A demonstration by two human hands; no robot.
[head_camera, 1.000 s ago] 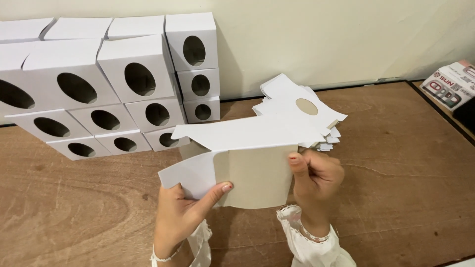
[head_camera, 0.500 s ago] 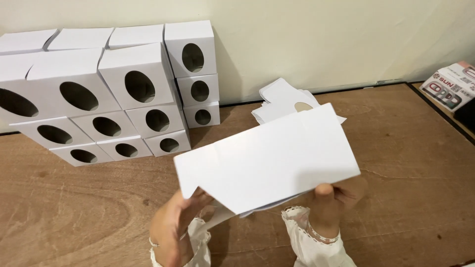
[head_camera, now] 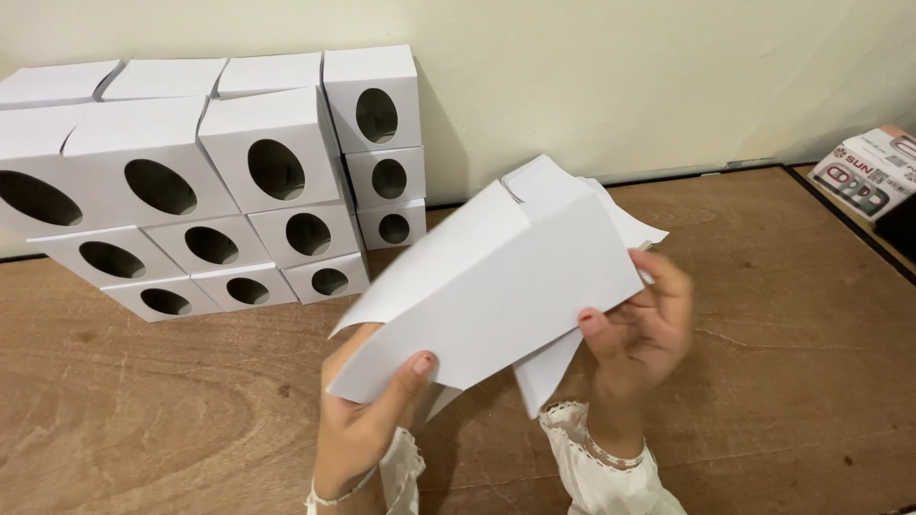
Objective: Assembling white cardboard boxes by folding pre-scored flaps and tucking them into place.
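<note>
Whole left-back corner is walled off by the stack of white cardboard boxes with oval cut-outs (head_camera: 219, 181), pushed up against the cream wall (head_camera: 620, 76), so no reaching through there. Bare brown wooden tabletop (head_camera: 792, 381) to the right is open until the small printed carton (head_camera: 873, 172) at the far-right edge. Front-left is bare wood too.

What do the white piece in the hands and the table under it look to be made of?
White box blank: thin matte card or paperboard, judging by its crisp fold lines and flat bending panels. Table: wood or wood-look veneer, brown with visible grain and a low sheen; solid or laminate cannot be told.
</note>
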